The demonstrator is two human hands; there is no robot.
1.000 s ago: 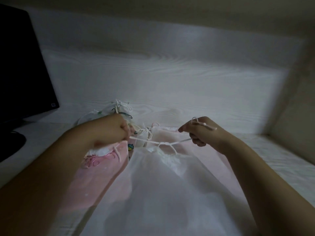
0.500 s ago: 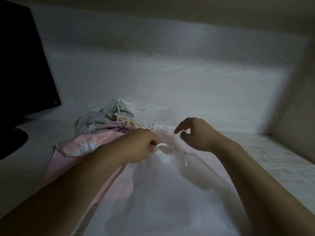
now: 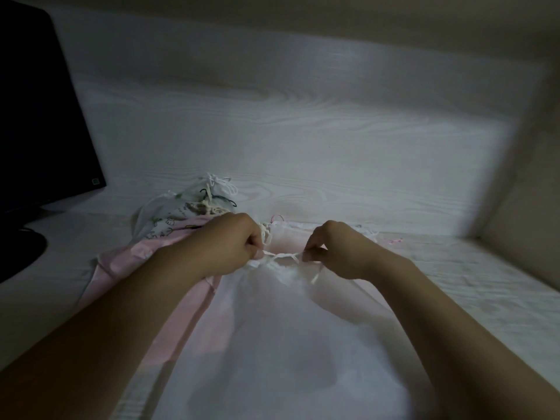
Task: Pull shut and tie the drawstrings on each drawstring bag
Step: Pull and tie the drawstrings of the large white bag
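A large white drawstring bag (image 3: 281,344) lies in front of me, its gathered mouth (image 3: 283,269) pointing away. White drawstrings (image 3: 281,255) stretch across that mouth between my hands. My left hand (image 3: 233,247) pinches the left string end; my right hand (image 3: 336,250) pinches the right end, with a loose tail hanging below it. A pink bag (image 3: 127,256) lies underneath, showing on the left. Behind it rests a small printed white bag (image 3: 169,216) with its cords bunched on top.
A dark monitor (image 3: 42,116) with its round base (image 3: 18,253) stands at the left. A white wood-grain back panel (image 3: 303,140) rises behind the bags, and a side wall (image 3: 527,183) closes the right. Pink cord ends (image 3: 394,240) lie right of my hands.
After coming together over the bag's mouth half a second ago, my hands have drawn a little apart, each pinching a string end. The strings now run tight between them.
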